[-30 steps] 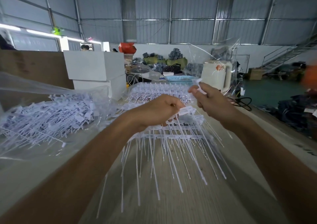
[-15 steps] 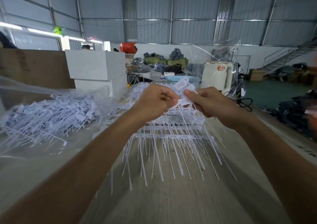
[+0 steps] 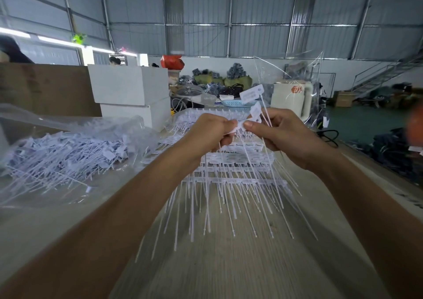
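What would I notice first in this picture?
First, the two hands in the middle: the left hand and the right hand pinch a white tag tie between them, above the wooden table. Under them lie rows of joined white ties, fanning toward the camera. At the left, a clear bag holds a big heap of loose ties.

Two hands show, one left hand and one right hand. Two white boxes are stacked; there is one blue basket, one white kettle, one red bag and one clear bag. The seal ties are too many to count.
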Tool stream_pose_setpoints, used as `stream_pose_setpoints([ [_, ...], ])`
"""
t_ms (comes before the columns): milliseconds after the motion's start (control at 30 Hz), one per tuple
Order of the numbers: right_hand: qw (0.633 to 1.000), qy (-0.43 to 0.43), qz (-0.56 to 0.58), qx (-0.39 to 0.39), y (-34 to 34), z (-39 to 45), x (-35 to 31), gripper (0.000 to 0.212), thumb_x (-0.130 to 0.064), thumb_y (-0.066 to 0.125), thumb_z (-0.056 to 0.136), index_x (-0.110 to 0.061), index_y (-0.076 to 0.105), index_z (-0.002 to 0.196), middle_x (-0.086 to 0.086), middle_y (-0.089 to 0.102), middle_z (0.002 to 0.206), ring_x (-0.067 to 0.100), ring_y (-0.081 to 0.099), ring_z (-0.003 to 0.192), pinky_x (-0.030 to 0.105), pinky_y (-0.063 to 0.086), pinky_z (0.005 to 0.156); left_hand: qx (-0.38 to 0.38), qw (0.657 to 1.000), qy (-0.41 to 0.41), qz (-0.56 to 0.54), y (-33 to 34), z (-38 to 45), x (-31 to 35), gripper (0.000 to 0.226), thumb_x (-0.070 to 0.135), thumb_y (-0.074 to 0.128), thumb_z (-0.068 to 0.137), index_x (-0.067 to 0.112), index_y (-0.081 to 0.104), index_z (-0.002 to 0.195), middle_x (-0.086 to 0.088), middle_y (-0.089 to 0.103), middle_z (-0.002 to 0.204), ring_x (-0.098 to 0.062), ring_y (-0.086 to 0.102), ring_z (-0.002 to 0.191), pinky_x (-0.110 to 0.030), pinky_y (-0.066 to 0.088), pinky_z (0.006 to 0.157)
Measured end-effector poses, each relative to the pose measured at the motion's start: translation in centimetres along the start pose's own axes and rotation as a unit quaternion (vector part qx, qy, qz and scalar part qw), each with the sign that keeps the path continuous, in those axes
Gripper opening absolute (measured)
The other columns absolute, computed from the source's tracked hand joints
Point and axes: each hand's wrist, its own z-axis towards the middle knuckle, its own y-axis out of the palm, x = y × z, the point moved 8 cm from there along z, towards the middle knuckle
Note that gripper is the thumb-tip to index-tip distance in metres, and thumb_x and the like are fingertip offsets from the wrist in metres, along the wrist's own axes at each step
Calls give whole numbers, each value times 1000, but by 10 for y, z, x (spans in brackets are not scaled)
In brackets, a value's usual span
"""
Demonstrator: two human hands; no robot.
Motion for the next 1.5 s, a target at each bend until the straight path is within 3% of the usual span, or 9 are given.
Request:
stream_pose_setpoints([
  [100, 994, -63, -85, 28, 2, 1, -14, 7, -23, 72, 93, -20, 73, 87, -10, 54, 63, 0, 44, 56, 16, 36, 57, -2, 997, -44, -64, -2, 2, -6, 23, 26, 63, 97, 13, 64, 79, 7, 49, 47, -8, 39, 42, -22, 29, 47],
  [200, 962, -127, -237, 49, 5, 0, -25, 20, -22, 73, 91, -5, 69, 82, 5, 57, 64, 5, 38, 56, 28, 32, 57, -13, 990, -92, -105, 0, 3, -16, 16, 22, 60, 98, 10, 63, 87, 5, 44, 48, -11, 29, 46, -28, 21, 52],
  [333, 911, -207, -353, 58, 14, -2, -37, 18, -16, 71, 93, -21, 60, 80, -17, 45, 66, 3, 40, 59, 35, 35, 56, -51, 983, -120, -127, 7, 3, -22, 30, 20, 49, 101, 16, 50, 71, 7, 38, 49, -11, 22, 45, -30, 16, 52],
  [533, 951, -88, -290, 55, 6, 2, -11, 25, -15, 59, 99, -36, 57, 87, -14, 63, 77, 16, 59, 71, 37, 48, 67, 15, 999, -2, 43, -6, 2, 3, 27, 26, 61, 97, 7, 72, 82, 6, 59, 54, -6, 43, 44, -20, 35, 49],
  [633, 941, -16, -322, 106, -5, 7, 4, 9, -13, 57, 99, -15, 63, 93, 3, 68, 79, 23, 65, 69, 38, 53, 62, 21, 992, 41, 118, -4, -1, 11, 34, 30, 63, 97, 0, 71, 83, 6, 64, 59, -10, 54, 53, -28, 44, 63],
  [800, 974, 105, -76, 186, -48, -3, 41, 18, -25, 52, 105, -20, 59, 88, -1, 57, 62, 0, 46, 40, 17, 31, 37, 2, 976, 130, 174, 4, -9, 32, 38, 35, 57, 101, 15, 64, 69, 6, 60, 57, -12, 57, 54, -33, 51, 73],
  [1067, 981, 161, -13, 105, -22, -3, 55, 17, -34, 52, 104, -18, 59, 101, 6, 71, 82, 10, 35, 48, 22, 26, 44, -84, 976, 71, 190, 11, -10, 10, 18, 25, 48, 106, 34, 60, 115, -20, 66, 107, 0, 58, 50, -18, 40, 49],
  [1233, 980, 127, 79, 128, -25, 0, 35, 15, -24, 57, 103, -14, 57, 92, 14, 75, 83, 10, 29, 46, 21, 23, 43, -96, 982, 54, 155, 12, -10, 6, 24, 19, 47, 106, 37, 61, 113, -9, 70, 90, 5, 55, 48, -9, 39, 43],
  [1500, 960, 110, 245, 80, 1, 4, 14, 22, -24, 70, 92, -7, 63, 104, -7, 38, 55, 6, 25, 48, 18, 20, 40, -155, 973, 58, 163, 40, -13, 5, 27, 45, 61, 96, 22, 75, 97, 5, 67, 72, -11, 59, 66, -28, 47, 69],
])
